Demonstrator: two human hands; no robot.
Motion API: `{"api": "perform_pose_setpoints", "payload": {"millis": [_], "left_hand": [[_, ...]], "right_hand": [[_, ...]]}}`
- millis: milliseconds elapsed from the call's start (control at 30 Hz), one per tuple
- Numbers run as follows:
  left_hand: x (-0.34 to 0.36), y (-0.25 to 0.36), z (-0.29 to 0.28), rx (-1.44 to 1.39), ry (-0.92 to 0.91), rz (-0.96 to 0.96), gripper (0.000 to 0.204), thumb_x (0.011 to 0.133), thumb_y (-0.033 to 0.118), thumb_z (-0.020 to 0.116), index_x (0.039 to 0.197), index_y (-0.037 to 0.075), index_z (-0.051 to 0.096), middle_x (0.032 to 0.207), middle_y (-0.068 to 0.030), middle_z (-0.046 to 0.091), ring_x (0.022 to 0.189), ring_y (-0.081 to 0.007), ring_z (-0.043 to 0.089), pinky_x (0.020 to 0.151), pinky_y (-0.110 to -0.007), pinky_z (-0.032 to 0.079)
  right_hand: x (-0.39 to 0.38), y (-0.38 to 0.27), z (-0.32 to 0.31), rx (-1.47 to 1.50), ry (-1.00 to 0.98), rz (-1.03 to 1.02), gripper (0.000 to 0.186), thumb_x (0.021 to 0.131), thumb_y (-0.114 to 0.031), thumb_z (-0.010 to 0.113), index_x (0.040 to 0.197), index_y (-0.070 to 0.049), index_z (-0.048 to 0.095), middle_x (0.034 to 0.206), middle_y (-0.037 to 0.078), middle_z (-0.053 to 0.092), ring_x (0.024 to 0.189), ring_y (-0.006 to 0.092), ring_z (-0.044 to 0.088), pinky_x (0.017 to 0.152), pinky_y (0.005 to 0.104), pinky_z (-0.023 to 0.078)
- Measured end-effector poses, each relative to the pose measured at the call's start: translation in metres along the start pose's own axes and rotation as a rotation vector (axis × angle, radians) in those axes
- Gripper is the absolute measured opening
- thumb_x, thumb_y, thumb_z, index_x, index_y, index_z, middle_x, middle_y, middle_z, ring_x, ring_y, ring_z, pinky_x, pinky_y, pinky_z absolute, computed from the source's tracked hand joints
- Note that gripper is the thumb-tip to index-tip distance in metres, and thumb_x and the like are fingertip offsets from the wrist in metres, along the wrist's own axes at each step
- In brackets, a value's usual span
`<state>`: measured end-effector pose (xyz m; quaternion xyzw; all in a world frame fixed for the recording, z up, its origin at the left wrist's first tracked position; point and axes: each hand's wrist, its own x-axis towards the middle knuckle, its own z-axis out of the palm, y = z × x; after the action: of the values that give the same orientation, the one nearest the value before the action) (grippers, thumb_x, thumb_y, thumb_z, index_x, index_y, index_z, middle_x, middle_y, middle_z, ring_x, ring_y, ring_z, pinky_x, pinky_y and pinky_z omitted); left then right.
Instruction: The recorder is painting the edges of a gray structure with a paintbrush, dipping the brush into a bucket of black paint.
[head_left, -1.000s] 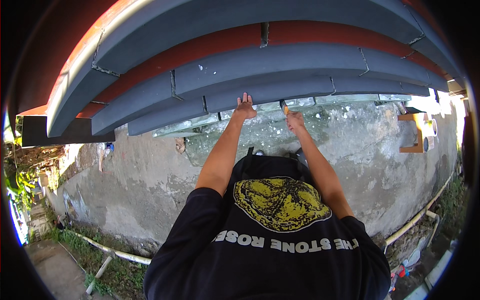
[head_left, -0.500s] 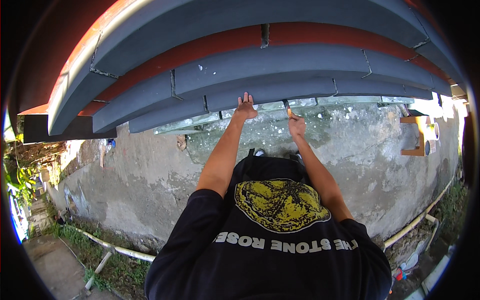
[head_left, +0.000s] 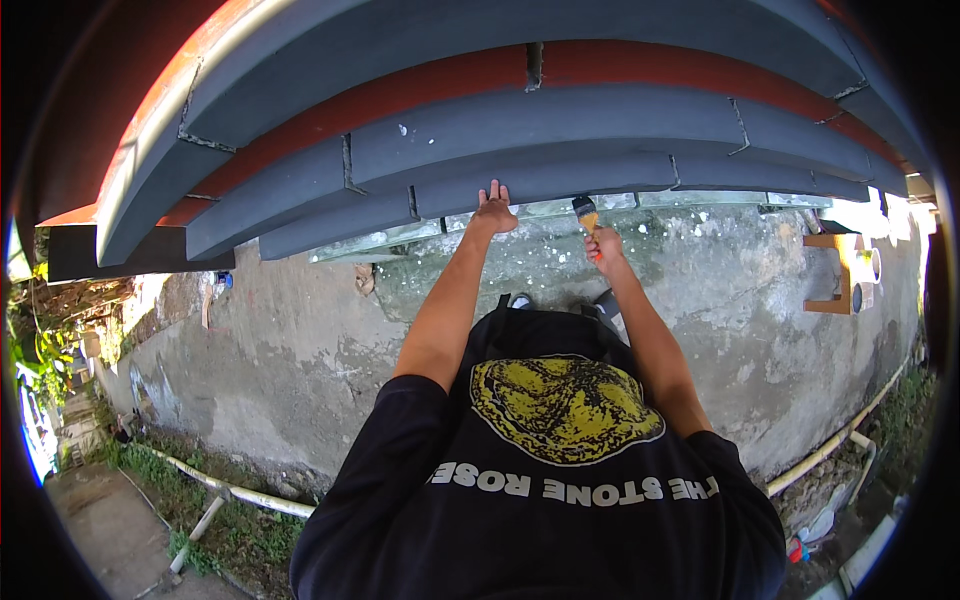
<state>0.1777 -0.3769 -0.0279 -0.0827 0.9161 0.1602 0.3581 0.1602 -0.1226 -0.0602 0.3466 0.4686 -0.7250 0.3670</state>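
My right hand (head_left: 604,247) is closed round the handle of a paintbrush (head_left: 587,213). The brush has dark bristles and a yellowish wooden handle, and its tip lies close under the lower edge of the lowest grey ledge (head_left: 540,185). To the left, my left hand (head_left: 493,210) rests with fingers spread against the face of that same ledge. Above it, more grey-painted steps (head_left: 600,125) rise in a curve, with red bands (head_left: 640,65) between them. Dark seams cut across the grey faces.
Paint-spotted concrete ground (head_left: 720,300) lies beneath me. At the right stands a wooden stool (head_left: 830,273) with a light round container (head_left: 874,265) by it. Pale pipes (head_left: 240,492) run along the grassy edge behind me. A small blue item (head_left: 223,281) sits at the left.
My right hand has drawn the paintbrush slightly back and right, so its bristles now show below the ledge edge. My left hand stays on the ledge.
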Motion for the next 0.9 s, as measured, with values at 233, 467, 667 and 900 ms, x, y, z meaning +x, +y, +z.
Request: {"api": "perform_pose_setpoints", "payload": {"millis": [233,467,667,900], "left_hand": [[-0.006,0.003,-0.007,0.031,0.010,0.020,0.073,0.076,0.022,0.040,0.137,-0.003,0.008,0.143,-0.0217,-0.002,0.133,-0.0335,-0.001,0.109,-0.040,0.002],[-0.011,0.004,-0.005,0.012,0.011,0.006,0.072,0.077,0.022,0.039,0.136,-0.004,0.008,0.143,-0.0220,-0.002,0.133,-0.0337,-0.001,0.109,-0.040,0.003],[-0.008,0.005,-0.007,0.038,-0.003,-0.002,0.072,0.077,0.022,0.039,0.137,-0.002,0.006,0.143,-0.0211,-0.003,0.133,-0.0358,0.001,0.109,-0.039,0.004],[0.004,0.000,0.003,0.036,0.017,-0.001,0.073,0.078,0.022,0.040,0.138,0.000,0.006,0.144,-0.0206,-0.004,0.132,-0.0395,0.001,0.109,-0.039,0.006]], "right_hand": [[-0.016,-0.005,-0.006,0.055,-0.164,0.141,0.029,0.091,-0.019,0.028,0.105,-0.005,0.049,0.060,-0.005,0.035,0.042,0.0029,0.026,0.034,0.0156,0.021],[-0.028,-0.017,0.000,0.302,-0.301,0.237,0.033,0.091,-0.017,0.026,0.107,-0.003,0.051,0.058,-0.006,0.033,0.042,0.0019,0.026,0.034,0.0156,0.023],[-0.042,-0.003,-0.016,0.220,-0.012,-0.136,0.031,0.091,-0.020,0.027,0.107,-0.008,0.051,0.058,-0.006,0.033,0.042,0.0030,0.026,0.036,0.0181,0.021],[-0.048,0.015,0.016,-0.219,-0.193,-0.083,0.026,0.091,-0.023,0.033,0.106,-0.010,0.051,0.057,-0.005,0.035,0.041,0.0036,0.024,0.035,0.0195,0.020]]}}
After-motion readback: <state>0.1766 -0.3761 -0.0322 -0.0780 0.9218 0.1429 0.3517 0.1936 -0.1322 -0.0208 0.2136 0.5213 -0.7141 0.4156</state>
